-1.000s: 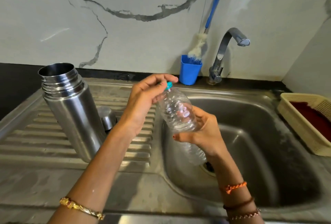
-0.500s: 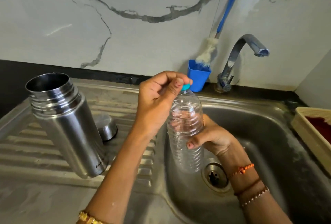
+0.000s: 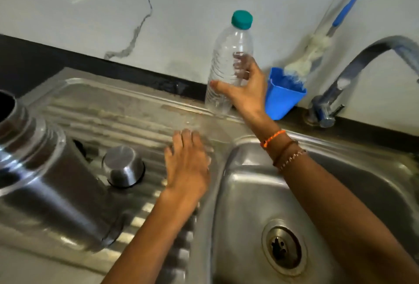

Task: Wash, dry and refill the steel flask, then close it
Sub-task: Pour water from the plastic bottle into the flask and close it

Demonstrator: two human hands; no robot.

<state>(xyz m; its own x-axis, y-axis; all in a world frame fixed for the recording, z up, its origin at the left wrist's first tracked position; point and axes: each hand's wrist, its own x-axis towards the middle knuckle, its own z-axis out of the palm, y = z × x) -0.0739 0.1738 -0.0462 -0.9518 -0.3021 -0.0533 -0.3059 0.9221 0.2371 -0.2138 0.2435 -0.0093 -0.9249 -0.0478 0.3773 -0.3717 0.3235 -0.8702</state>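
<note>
The steel flask (image 3: 52, 179) stands open and uncapped on the ribbed drainboard at the left, close to the camera. Its steel cap (image 3: 123, 165) lies just right of it on the drainboard. My right hand (image 3: 243, 89) holds a clear plastic bottle (image 3: 226, 65) with a teal cap, upright at the back rim of the sink by the wall. My left hand (image 3: 187, 165) hovers flat over the drainboard, fingers relaxed, holding nothing, to the right of the steel cap.
The sink basin (image 3: 340, 193) with its drain (image 3: 284, 247) fills the right. A tap (image 3: 353, 72) curves over it at the back right. A blue cup (image 3: 282, 95) holding a blue-handled brush (image 3: 315, 50) stands beside the bottle against the marble wall.
My left hand has let go of the bottle's cap and dropped down over the drainboard. My right hand has carried the capped bottle back to the sink's rear rim.
</note>
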